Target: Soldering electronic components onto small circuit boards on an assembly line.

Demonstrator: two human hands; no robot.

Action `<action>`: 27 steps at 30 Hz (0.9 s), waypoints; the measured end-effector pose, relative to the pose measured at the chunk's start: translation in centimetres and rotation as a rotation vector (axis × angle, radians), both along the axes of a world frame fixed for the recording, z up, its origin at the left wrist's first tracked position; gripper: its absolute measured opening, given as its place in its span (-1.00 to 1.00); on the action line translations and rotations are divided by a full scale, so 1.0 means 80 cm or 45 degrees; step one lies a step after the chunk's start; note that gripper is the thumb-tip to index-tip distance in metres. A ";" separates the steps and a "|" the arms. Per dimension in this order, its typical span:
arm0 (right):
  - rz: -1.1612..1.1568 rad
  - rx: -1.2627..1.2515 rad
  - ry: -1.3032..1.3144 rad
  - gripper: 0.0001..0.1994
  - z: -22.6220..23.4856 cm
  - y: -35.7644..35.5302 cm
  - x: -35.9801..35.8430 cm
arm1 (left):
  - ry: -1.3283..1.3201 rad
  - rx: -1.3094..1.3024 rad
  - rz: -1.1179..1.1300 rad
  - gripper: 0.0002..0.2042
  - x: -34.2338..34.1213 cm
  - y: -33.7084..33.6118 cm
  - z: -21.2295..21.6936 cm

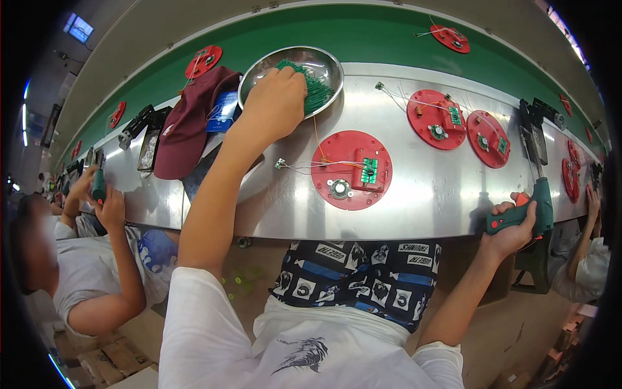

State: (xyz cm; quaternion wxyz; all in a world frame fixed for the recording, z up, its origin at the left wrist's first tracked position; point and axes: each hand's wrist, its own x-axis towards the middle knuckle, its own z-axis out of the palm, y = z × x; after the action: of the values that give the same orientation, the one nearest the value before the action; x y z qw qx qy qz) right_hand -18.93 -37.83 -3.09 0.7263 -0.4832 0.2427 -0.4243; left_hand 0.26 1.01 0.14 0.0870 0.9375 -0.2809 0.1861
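My left hand (280, 97) reaches into a round steel bowl (332, 61) at the far left of the worktop. Its fingers are curled down at a heap of thin green wire-like pieces (317, 93); the fingertips are hidden, so what they pinch cannot be made out. At the right front edge, my right hand (508, 235) is wrapped round the handle of a green pistol-shaped power screwdriver (543, 198), its thin shaft pointing away from me. Between the hands lies a red round plate (337, 146) with a green circuit board, a small round speaker and loose wires.
Two more red plates (433, 133) (489, 148) lie to the right. Left of the bowl are a maroon cap (188, 129) and a blue packet (222, 111). A green belt (376, 45) behind carries other red plates. Co-workers sit on both sides, the left one (97, 272) close by.
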 end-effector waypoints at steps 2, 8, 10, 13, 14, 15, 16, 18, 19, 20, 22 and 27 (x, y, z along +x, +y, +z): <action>0.025 -0.002 0.000 -0.62 -0.002 -0.001 -0.001 | -0.045 -0.102 -0.020 -0.92 -0.004 -0.004 0.004; 0.047 -0.086 -0.023 -0.63 -0.001 0.003 -0.003 | 0.035 -0.698 -0.143 -0.89 -0.014 -0.005 0.024; 0.137 -0.191 -0.055 -0.63 -0.004 0.002 -0.008 | 0.073 -0.854 -0.173 -0.89 -0.028 -0.011 0.035; 0.282 -0.290 -0.119 -0.65 -0.003 0.008 -0.018 | 0.362 -0.999 -0.225 -0.88 -0.058 -0.023 0.048; 0.304 -0.315 -0.131 -0.64 -0.004 0.012 -0.019 | 0.420 -0.978 -0.217 -0.87 -0.069 -0.028 0.051; 0.363 -0.339 -0.152 -0.65 -0.004 0.018 -0.022 | 0.553 -0.967 -0.156 -0.87 -0.085 -0.034 0.059; 0.425 -0.363 -0.180 -0.65 -0.003 0.027 -0.028 | 0.491 -0.922 -0.222 -0.88 -0.099 -0.037 0.056; 0.614 -0.341 -0.210 -0.55 -0.011 0.040 -0.045 | 0.446 -0.838 -0.302 -0.91 -0.125 -0.044 0.047; 0.695 -0.329 -0.200 -0.50 -0.013 0.052 -0.054 | 0.432 -0.792 -0.325 -0.91 -0.136 -0.047 0.041; 0.754 -0.394 -0.147 -0.40 -0.012 0.063 -0.062 | 0.418 -0.745 -0.348 -0.91 -0.144 -0.049 0.031; 0.847 -0.544 -0.096 -0.39 -0.015 0.081 -0.073 | 0.382 -0.764 -0.350 -0.91 -0.155 -0.057 0.009; 1.020 -0.507 0.121 -0.57 -0.007 0.097 -0.095 | 0.179 -0.693 -0.252 -0.91 -0.164 -0.064 -0.023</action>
State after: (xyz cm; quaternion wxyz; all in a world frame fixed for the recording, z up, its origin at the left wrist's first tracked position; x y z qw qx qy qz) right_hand -26.52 -30.07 -3.67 0.7143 -0.6883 -0.0169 -0.1254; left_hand -12.88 -4.12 -1.69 0.3722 0.8583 -0.3039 0.1800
